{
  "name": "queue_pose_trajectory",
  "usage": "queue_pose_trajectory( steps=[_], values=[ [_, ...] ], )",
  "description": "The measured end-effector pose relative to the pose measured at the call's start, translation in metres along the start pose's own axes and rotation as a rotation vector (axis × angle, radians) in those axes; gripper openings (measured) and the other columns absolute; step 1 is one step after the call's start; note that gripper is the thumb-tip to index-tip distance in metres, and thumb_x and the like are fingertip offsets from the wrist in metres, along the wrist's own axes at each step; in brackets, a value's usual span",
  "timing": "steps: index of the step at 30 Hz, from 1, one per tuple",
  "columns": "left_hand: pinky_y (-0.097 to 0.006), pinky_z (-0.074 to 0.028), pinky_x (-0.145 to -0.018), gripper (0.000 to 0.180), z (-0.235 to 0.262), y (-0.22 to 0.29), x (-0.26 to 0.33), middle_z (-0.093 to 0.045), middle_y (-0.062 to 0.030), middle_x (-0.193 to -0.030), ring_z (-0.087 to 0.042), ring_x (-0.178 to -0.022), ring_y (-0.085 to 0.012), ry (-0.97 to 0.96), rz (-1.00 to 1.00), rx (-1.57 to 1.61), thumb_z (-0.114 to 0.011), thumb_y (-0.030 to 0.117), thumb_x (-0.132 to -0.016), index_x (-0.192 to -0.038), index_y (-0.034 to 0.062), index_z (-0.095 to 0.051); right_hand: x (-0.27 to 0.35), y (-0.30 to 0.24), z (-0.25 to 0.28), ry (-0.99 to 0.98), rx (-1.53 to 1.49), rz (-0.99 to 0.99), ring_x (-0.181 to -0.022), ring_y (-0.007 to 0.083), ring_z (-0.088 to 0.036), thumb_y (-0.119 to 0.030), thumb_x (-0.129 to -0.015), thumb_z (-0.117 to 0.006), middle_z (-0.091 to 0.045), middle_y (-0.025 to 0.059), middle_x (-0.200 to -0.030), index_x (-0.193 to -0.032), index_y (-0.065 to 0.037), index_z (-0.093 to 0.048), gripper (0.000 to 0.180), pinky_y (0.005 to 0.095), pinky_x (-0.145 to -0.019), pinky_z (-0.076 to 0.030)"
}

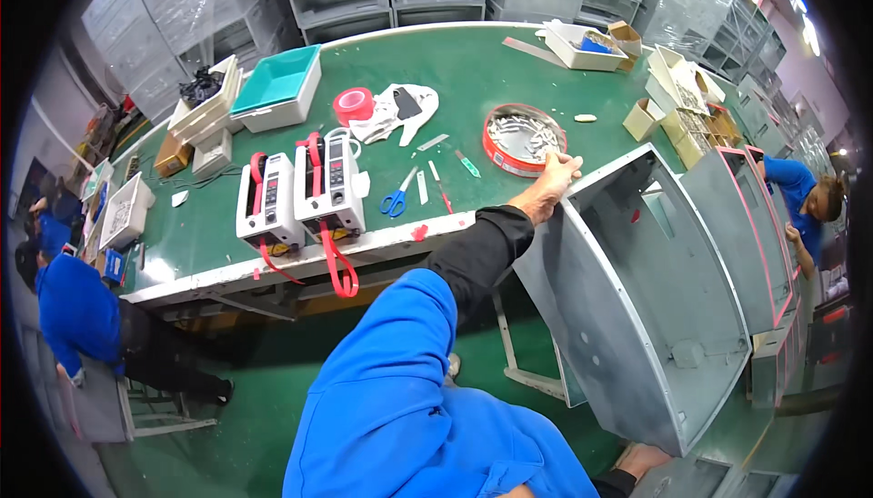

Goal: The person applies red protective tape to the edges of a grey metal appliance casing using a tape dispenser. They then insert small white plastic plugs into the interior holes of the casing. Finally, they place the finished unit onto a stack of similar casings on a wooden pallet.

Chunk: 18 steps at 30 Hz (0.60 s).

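Note:
A large grey open-fronted metal box [591, 334] is tilted at the right, leaning by the table's near edge. My left hand [550, 185], reaching out in a blue sleeve with a black cuff, is closed on its far upper corner. Just beyond those fingers stands a round red tin [515, 166] with many small white pieces inside. Down at the box's near lower corner is my right hand [642, 460], pressed against the box, its fingers partly hidden by it. The box's inside shows bare grey walls with a few holes.
Two tape dispensers [329, 191] with red tape stand on the green table [400, 70]. Blue scissors [397, 196], a red tape roll [353, 105] and a teal tray [277, 75] lie around. Co-workers [77, 311] stand left and right. More red-edged grey boxes [727, 234] stand right.

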<state>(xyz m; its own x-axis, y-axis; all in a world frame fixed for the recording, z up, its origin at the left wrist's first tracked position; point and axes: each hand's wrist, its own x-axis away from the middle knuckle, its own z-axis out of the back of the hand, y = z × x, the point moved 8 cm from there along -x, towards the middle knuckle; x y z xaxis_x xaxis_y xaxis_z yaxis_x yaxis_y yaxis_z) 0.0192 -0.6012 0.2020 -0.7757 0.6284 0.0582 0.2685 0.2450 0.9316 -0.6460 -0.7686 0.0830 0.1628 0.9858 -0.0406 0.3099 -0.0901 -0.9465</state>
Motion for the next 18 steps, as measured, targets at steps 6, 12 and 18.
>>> queue_pose_trajectory(
  steps=[6, 12, 18],
  values=[
    [-0.032, -0.036, -0.084, 0.041, -0.008, 0.004, -0.040, -0.053, -0.0047, -0.092, -0.043, -0.086, -0.0144, 0.009, -0.044, -0.007, -0.053, 0.041, -0.089, -0.110, 0.0075, -0.042, 0.049, -0.022, -0.057, 0.057, 0.123, 0.138, -0.110, 0.0279, -0.049, -0.029, -0.093, -0.043, -0.051, 0.0166, -0.125, -0.123, 0.003, -0.049, 0.044, 0.0381, -0.097, -0.038],
    [-0.044, -0.039, -0.087, 0.052, 0.024, 0.015, -0.043, -0.060, -0.0164, -0.101, -0.055, -0.100, -0.0309, 0.453, -0.198, -0.059, -0.048, 0.053, -0.088, -0.109, 0.0061, -0.045, 0.115, -0.061, -0.119, 0.122, 0.165, 0.139, -0.110, 0.0280, -0.049, -0.031, -0.093, -0.040, -0.049, 0.0168, -0.125, -0.122, 0.005, -0.048, 0.047, 0.0375, -0.095, -0.039],
    [-0.043, -0.043, -0.080, 0.036, 0.086, -0.047, 0.096, -0.059, -0.0165, -0.097, -0.057, -0.091, -0.0320, 0.230, -0.384, -0.570, -0.056, 0.032, -0.088, -0.104, 0.0010, -0.049, 0.098, -0.162, -0.096, 0.072, 0.370, 0.666, -0.113, 0.0275, -0.048, -0.018, -0.095, -0.038, -0.049, 0.0185, -0.118, -0.110, 0.010, -0.048, 0.033, 0.0380, -0.102, -0.037]
  ],
)
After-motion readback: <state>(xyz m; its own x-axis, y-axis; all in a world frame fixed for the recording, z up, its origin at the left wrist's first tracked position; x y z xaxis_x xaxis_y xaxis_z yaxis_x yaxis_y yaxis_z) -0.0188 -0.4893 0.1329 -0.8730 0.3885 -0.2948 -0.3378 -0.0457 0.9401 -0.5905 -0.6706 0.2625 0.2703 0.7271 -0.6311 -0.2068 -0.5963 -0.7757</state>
